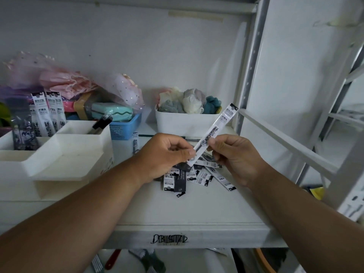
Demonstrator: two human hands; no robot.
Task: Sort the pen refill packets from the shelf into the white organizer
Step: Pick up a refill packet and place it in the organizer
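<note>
Refill packet [213, 134] held tilted above loose pile [197, 174], right of white organizer [59, 154]. Left hand [167, 156] pinches lower end; right hand [234, 154] pinches mid-length, likely steadying for label check.

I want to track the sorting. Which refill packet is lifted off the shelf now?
The white packet, held slanted between the left hand and right hand. The other loose packets lie flat on the shelf.
</note>
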